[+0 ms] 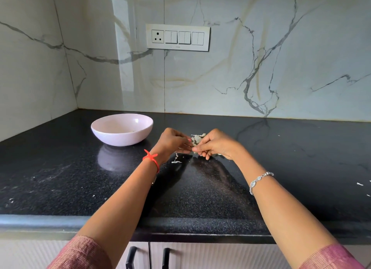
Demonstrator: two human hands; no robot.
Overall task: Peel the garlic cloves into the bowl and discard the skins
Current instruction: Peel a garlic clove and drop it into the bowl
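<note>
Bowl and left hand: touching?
Apart. The head view shows a strip of bare black counter between the bowl and the left hand.

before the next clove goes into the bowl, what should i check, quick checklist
1. Bowl upright on the countertop, left of the left hand: ok.
2. Left hand and right hand both pinching the garlic piece at their fingertips: ok.
3. Garlic piece fully peeled: cannot tell, fingers hide it.
4. Skin pile kept outside the bowl, behind the hands: ok.
5. Loose skins gathered: not ok, a stray skin strip lies near the left wrist, apart from the pile.
</note>
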